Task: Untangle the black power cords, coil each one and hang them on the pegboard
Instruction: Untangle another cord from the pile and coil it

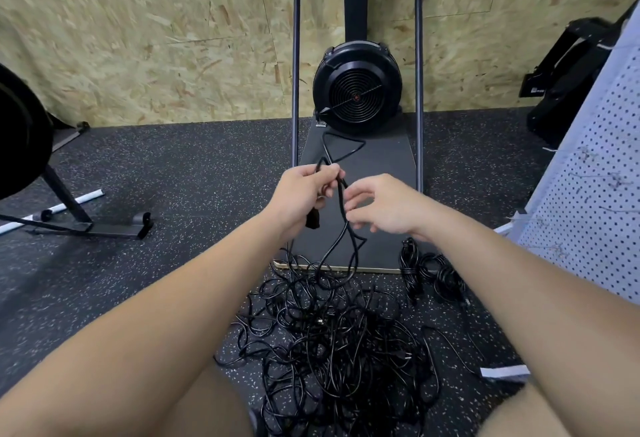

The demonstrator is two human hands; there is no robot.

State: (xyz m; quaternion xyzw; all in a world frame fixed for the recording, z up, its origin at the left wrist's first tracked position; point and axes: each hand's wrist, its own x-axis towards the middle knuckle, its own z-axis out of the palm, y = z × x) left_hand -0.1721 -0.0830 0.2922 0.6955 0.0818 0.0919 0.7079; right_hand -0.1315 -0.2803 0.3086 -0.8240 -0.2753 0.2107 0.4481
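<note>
The left hand (300,194) has a closed grip on one black power cord (341,201): fingers and thumb are curled round it, and a loop of the cord stands up above the fist. A dark plug (312,220) hangs just under this hand. The right hand (382,204) is just beside the left one, with fingers half bent; its fingertips (349,210) are at the same cord, but I cannot tell if they really pinch it.

From the grip the cord goes down in two strands into the tangled pile of cords (332,339), which lies on the speckled floor (173,166) below both hands, between the person's knees. The pile is thin, glossy black wire, with many loops crossing each other. To the right of the right hand and lower, two coiled cords (433,277) lie on the floor, near the foot of the white pegboard (588,201). The pegboard stands tilted at the far right and carries some small metal hooks (616,178).

Beyond the hands stands a black fan machine (356,87) on a dark platform (381,166), against a chipboard wall (156,28).
</note>
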